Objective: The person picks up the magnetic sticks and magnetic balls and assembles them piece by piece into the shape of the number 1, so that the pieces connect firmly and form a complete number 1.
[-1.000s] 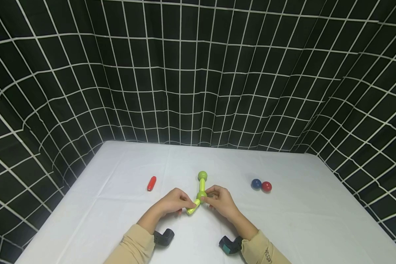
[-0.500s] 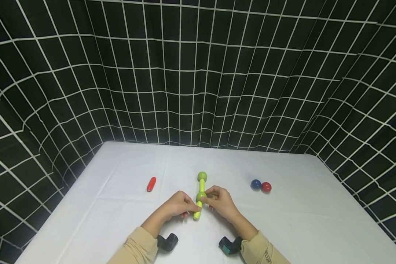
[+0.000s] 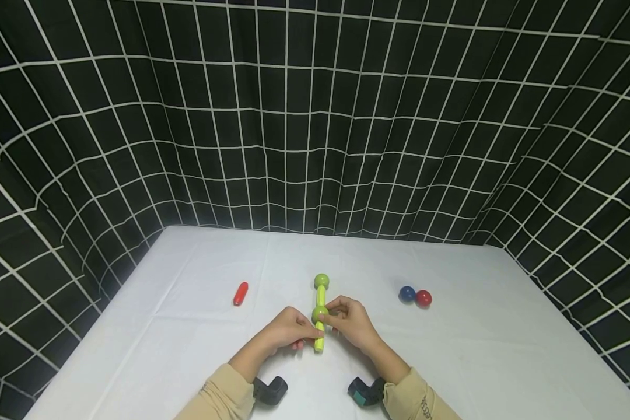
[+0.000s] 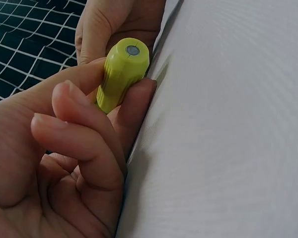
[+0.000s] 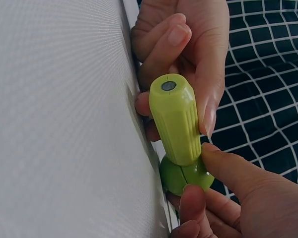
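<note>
My left hand (image 3: 293,328) pinches a yellow-green magnetic rod (image 4: 123,69) between thumb and finger; a grey disc shows in its end. The rod's far end touches a green ball (image 5: 181,177), which my right hand (image 3: 353,322) holds between thumb and fingers. From that ball a second yellow-green rod (image 3: 321,296) runs away to another green ball (image 3: 321,281). In the head view these pieces form a nearly straight line down the middle of the table.
On the white table (image 3: 189,361), a red rod (image 3: 240,294) lies to the left. A blue ball (image 3: 407,294) and a red ball (image 3: 423,298) sit side by side at the right. Black cloth with a white grid (image 3: 315,128) surrounds the back and sides.
My left hand has swung the near rod right, from slanting left to in line with the other rod. The right hand stays on the ball.
</note>
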A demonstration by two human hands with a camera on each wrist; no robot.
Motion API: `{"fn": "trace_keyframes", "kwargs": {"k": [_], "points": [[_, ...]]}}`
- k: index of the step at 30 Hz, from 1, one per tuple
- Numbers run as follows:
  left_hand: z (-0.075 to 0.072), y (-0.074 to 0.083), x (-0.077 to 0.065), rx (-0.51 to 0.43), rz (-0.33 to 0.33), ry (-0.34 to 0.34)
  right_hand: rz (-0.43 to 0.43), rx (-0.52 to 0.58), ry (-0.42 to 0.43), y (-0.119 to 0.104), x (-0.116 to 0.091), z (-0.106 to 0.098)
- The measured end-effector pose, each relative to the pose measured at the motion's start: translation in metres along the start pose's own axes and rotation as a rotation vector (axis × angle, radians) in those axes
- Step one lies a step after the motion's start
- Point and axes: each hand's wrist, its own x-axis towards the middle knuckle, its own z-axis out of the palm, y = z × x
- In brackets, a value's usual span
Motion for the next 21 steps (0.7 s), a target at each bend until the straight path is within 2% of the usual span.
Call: {"fn": "trace_keyframes", "kwargs": {"k": [21], "points": [[0.0003,0.0003,-0.0004,-0.006,0.007,-0.003,0.001,-0.005,-0.002,0.0016,0.0012,-0.0006]]}}
